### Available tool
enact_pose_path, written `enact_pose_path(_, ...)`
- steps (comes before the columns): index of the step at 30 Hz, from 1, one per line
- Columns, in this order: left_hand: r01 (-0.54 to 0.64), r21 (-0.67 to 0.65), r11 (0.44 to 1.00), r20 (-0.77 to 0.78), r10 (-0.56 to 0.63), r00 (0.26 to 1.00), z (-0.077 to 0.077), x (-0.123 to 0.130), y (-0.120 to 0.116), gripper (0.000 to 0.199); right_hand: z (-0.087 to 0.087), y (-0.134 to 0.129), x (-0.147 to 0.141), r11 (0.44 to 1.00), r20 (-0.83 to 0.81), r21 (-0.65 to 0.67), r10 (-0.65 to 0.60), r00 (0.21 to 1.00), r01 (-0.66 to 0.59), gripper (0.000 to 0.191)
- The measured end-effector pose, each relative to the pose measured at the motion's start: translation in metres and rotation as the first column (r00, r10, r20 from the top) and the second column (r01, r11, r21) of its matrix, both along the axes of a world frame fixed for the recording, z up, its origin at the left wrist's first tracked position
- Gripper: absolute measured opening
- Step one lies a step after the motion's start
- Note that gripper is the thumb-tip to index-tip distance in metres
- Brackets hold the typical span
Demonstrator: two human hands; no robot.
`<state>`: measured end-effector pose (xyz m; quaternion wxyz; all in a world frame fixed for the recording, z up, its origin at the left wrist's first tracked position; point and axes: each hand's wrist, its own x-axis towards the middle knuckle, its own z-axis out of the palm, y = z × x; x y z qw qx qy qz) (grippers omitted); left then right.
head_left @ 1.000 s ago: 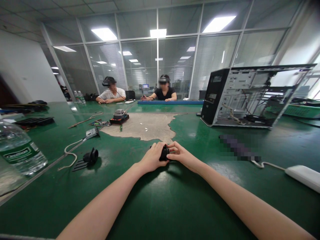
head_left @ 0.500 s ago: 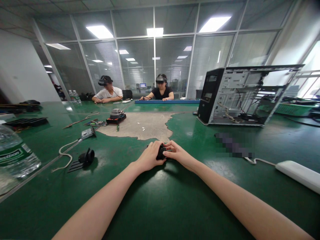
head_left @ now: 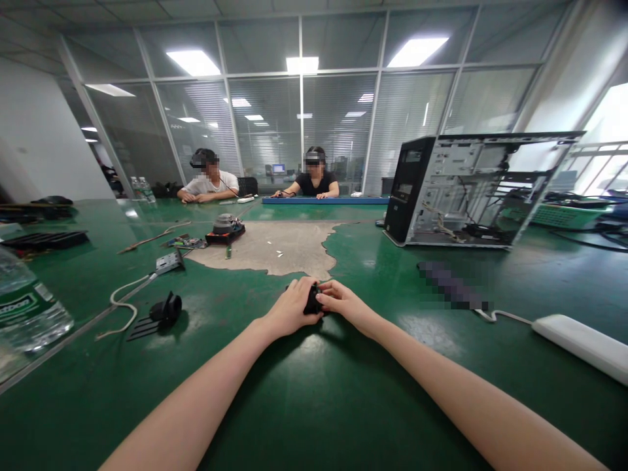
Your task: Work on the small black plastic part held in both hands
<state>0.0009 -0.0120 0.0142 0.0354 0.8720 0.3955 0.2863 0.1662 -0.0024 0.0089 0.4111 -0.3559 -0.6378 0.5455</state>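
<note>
A small black part (head_left: pixel 312 301) is between my hands at the middle of the green table (head_left: pixel 314 405); its exact kind I cannot make out. My left hand (head_left: pixel 293 309) wraps over its left side, thumb below and fingers on top, hiding much of it. The fingertips of my right hand (head_left: pixel 344 302) pinch its right end. To the left lies a black plastic piece (head_left: pixel 164 313) with a round ring and slotted prongs, apart from both hands.
An opened computer case (head_left: pixel 456 190) stands at the right. A white power strip (head_left: pixel 579 343) and a blurred-out dark item (head_left: pixel 451 284) lie before it. Left are a water bottle (head_left: pixel 34 304), a metal box with a cord (head_left: pixel 169 261) and a heatsink fan (head_left: pixel 226 229). Two people sit across.
The whole view has shifted slightly, so things sit a little further left. Both hands keep hold of the black part, with hardly any visible finger movement.
</note>
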Motion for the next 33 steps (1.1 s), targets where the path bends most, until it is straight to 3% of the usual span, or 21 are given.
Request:
enact_pose_path(4,-0.006,0.001,1.0,-0.006,0.006,1.0,-0.0002,-0.0003,0.0006,0.049,0.0037,-0.0028,0.0035,0.997,-0.011,0.005,0.08,0.997,-0.08,0.035)
enact_pose_path(12,0.017,0.006,1.0,0.008,-0.017,1.0,-0.002,-0.0008,0.0028,0.051,-0.0042,0.0013,-0.0028,0.999,-0.03,-0.027,-0.029,0.999,0.028,0.03)
enact_pose_path(20,0.005,0.015,1.0,-0.009,-0.005,1.0,-0.0021,-0.0009,0.0023,0.049,0.0029,-0.0024,0.0017,0.999,-0.033,-0.001,0.052,0.998,-0.052,0.036)
enact_pose_path(28,-0.008,0.006,1.0,-0.003,0.008,1.0,-0.0025,-0.0008,0.0043,0.05,-0.0026,0.0003,-0.0054,0.998,-0.03,-0.024,-0.05,0.998,0.049,0.032)
enact_pose_path(33,-0.008,-0.003,1.0,-0.004,0.008,1.0,-0.002,-0.0014,0.0039,0.05,0.0026,-0.0008,-0.0012,1.0,-0.022,-0.006,0.014,1.0,-0.014,0.032)
